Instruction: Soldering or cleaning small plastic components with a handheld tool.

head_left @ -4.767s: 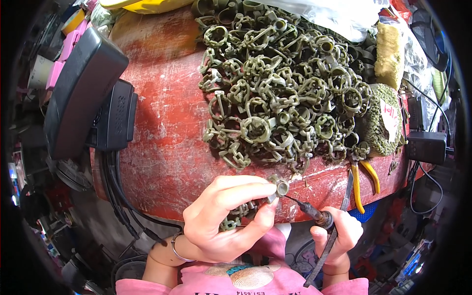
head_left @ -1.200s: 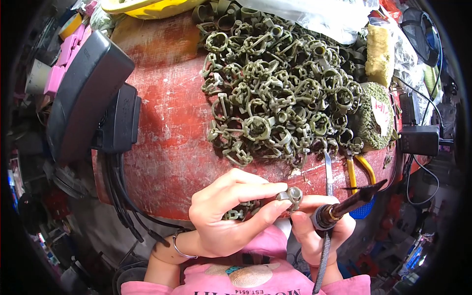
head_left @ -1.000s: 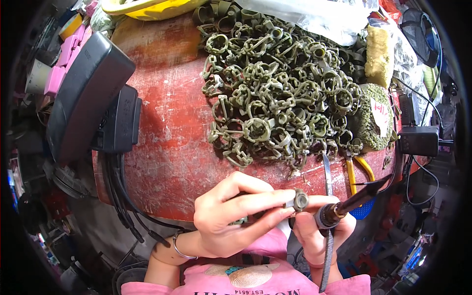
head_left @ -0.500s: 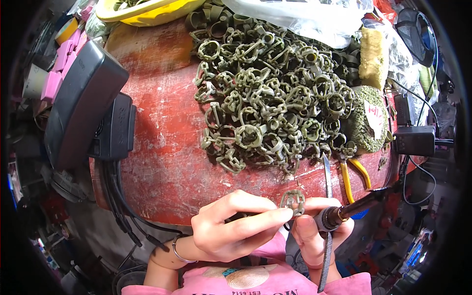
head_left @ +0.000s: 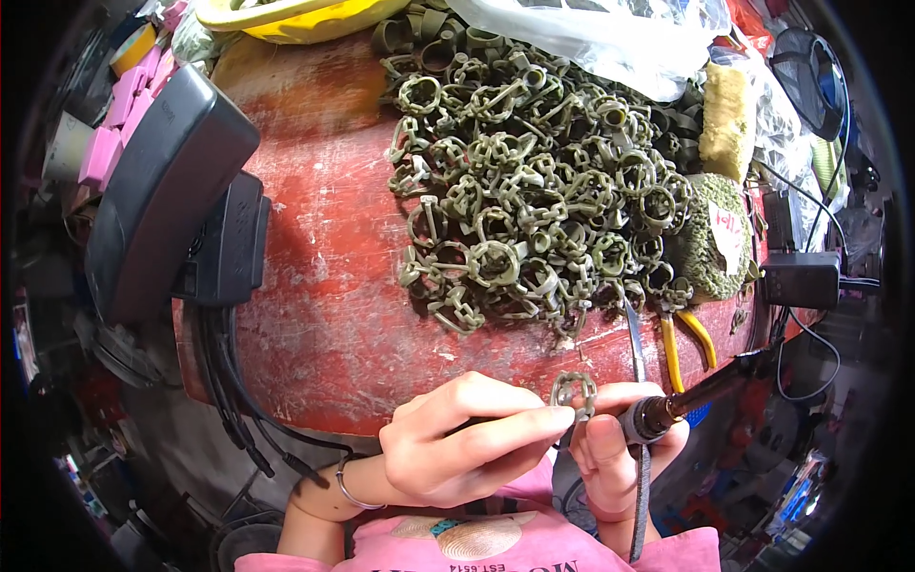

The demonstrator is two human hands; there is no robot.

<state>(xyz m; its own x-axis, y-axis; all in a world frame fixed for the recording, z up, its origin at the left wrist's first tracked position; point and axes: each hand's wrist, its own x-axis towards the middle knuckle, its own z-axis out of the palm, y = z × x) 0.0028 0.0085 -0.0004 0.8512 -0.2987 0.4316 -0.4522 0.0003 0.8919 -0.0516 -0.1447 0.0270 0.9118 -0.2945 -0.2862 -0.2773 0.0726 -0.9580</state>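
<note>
Between thumb and fingers, my left hand (head_left: 467, 439) pinches a small olive-green openwork ring (head_left: 562, 386) with a link-like band. My right hand (head_left: 620, 448) is closed just beside the ring, its index finger and thumb close against it. Through this hand runs a narrow flat file (head_left: 640, 505), pointed at its upper end. A dark cylindrical tool (head_left: 653, 417) with a long shaft reaching to the right also lies at these fingers; its inner end is hidden. Ahead of both hands, a heap of similar green rings (head_left: 534, 191) covers the bench.
The red worn bench (head_left: 315, 353) bears a black lamp-like device (head_left: 162, 191) at left with cables. Yellow-handled pliers (head_left: 672, 353), a green textured block (head_left: 715, 238) and a yellowish block (head_left: 726, 124) lie at right. A yellow basin (head_left: 305, 24) and clear plastic bag (head_left: 610, 43) stand behind.
The ring has turned a little in my left fingers, and both hands have shifted slightly right. In the picture, the heap on the bench sits slightly farther right.
</note>
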